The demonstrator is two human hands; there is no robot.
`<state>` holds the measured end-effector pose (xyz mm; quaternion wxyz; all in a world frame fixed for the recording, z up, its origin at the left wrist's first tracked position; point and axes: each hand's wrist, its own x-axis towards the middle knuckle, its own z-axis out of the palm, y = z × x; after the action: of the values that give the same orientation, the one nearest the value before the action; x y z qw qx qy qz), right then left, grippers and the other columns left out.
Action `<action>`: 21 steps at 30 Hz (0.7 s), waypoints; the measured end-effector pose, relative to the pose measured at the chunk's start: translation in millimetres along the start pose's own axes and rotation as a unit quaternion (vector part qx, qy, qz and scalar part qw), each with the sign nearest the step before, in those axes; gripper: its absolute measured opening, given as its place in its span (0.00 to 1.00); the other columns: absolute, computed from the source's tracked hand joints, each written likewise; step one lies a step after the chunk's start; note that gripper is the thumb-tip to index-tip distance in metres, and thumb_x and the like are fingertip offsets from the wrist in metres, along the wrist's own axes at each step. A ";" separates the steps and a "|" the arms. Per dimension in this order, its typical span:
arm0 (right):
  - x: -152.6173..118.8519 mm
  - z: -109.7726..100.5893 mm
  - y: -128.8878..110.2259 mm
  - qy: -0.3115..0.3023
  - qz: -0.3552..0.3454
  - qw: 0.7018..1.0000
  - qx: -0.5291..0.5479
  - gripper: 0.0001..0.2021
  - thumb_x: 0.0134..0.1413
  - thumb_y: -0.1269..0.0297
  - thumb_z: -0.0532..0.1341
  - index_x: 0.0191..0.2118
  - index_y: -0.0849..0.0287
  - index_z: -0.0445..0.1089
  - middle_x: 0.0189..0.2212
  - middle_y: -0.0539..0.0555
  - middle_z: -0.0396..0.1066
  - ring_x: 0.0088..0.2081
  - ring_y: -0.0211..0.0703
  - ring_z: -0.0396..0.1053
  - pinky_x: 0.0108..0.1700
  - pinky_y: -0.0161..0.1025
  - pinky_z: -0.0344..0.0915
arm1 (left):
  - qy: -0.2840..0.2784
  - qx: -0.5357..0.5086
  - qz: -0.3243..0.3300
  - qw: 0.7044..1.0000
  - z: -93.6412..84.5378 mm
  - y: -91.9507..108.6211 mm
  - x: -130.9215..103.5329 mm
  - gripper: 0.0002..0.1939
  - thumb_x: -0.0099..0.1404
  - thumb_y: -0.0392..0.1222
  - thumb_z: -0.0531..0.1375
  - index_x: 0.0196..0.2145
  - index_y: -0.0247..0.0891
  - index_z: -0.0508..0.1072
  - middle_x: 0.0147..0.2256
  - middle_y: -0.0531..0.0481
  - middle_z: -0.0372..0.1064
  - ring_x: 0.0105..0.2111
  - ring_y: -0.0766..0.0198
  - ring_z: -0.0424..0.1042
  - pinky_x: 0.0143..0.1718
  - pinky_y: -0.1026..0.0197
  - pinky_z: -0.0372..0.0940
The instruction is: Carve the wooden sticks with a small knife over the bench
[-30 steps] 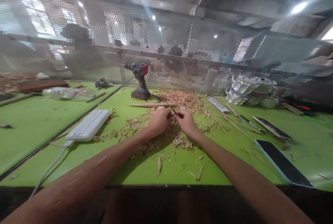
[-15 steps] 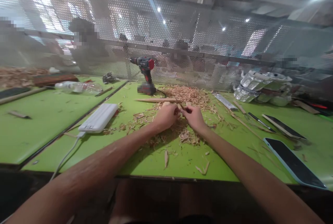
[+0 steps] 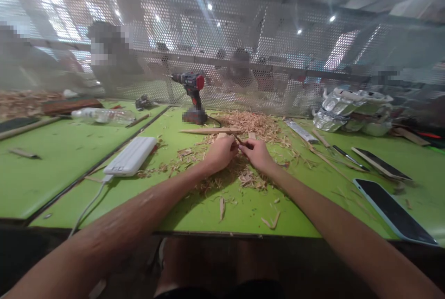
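Observation:
Over the heap of wood shavings [image 3: 252,178], my left hand [image 3: 221,154] and my right hand [image 3: 259,155] almost meet, fingers closed. Between their fingertips sits a thin brown strip [image 3: 238,139]; its exact kind is too small to make out. Both hands appear to pinch it, though the fingers hide most of its length. Just beyond my left hand lies a long pointed wooden stick [image 3: 205,130]. Pale blocky ends of wood [image 3: 252,136] show behind the fingers.
A cordless drill [image 3: 193,97] stands behind the hands, before a perforated screen [image 3: 215,76]. To the left lie a white power bank [image 3: 131,156] with a cable and a plastic bottle [image 3: 104,115]. On the right are a phone [image 3: 392,211], a sharpening-stone-like slab [image 3: 380,163] and foil-like packs [image 3: 351,111].
My hands stay close together at nearly the same spot, with a slight shift of the fingers around the strip. The view has moved slightly.

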<state>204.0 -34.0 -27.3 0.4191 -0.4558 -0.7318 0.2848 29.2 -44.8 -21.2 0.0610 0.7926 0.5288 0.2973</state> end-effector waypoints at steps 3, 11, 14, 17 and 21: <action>0.9 0.6 -1.4 0.002 0.001 1.000 -0.017 0.11 0.57 0.60 0.66 0.25 0.57 0.72 0.20 0.48 0.67 0.26 0.41 0.63 0.32 0.39 0.60 | 0.001 -0.006 -0.002 1.000 -0.6 0.0 0.5 0.07 0.68 0.36 0.60 0.35 0.36 0.79 0.34 0.43 0.78 0.34 0.57 0.72 0.35 0.59 0.60; -1.2 -2.5 -2.7 0.045 -0.023 0.996 -0.071 0.10 0.58 0.62 0.65 0.26 0.57 0.74 0.24 0.50 0.71 0.30 0.43 0.66 0.35 0.39 0.60 | 0.010 -0.004 0.024 1.000 1.7 -1.6 4.4 0.08 0.69 0.36 0.59 0.34 0.36 0.79 0.33 0.44 0.77 0.33 0.58 0.71 0.34 0.59 0.59; -0.4 -3.7 0.6 0.056 -0.019 0.996 -0.073 0.10 0.59 0.60 0.66 0.29 0.57 0.77 0.25 0.52 0.74 0.30 0.44 0.67 0.35 0.40 0.61 | 0.012 -0.012 0.035 0.999 3.8 -2.7 4.4 0.09 0.70 0.38 0.59 0.33 0.36 0.78 0.31 0.45 0.76 0.31 0.59 0.69 0.33 0.60 0.57; 1.1 -3.8 2.8 0.048 -0.015 0.997 -0.066 0.10 0.59 0.60 0.66 0.30 0.58 0.78 0.26 0.52 0.75 0.30 0.44 0.67 0.36 0.40 0.62 | 0.013 -0.017 0.033 0.999 4.5 -3.7 4.0 0.09 0.70 0.39 0.60 0.32 0.36 0.77 0.29 0.47 0.74 0.29 0.60 0.67 0.31 0.60 0.54; 1.5 -4.4 1.4 0.035 -0.027 0.998 -0.046 0.11 0.59 0.57 0.67 0.29 0.58 0.78 0.26 0.52 0.74 0.30 0.43 0.67 0.36 0.40 0.63 | 0.013 -0.017 0.032 0.999 3.5 -4.4 3.9 0.08 0.69 0.37 0.59 0.31 0.36 0.76 0.30 0.47 0.75 0.30 0.60 0.68 0.31 0.60 0.54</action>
<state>208.1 -31.8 -25.8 0.4303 -0.4639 -0.7415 0.2233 28.6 -38.7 -24.3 0.0578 0.8043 0.4985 0.3183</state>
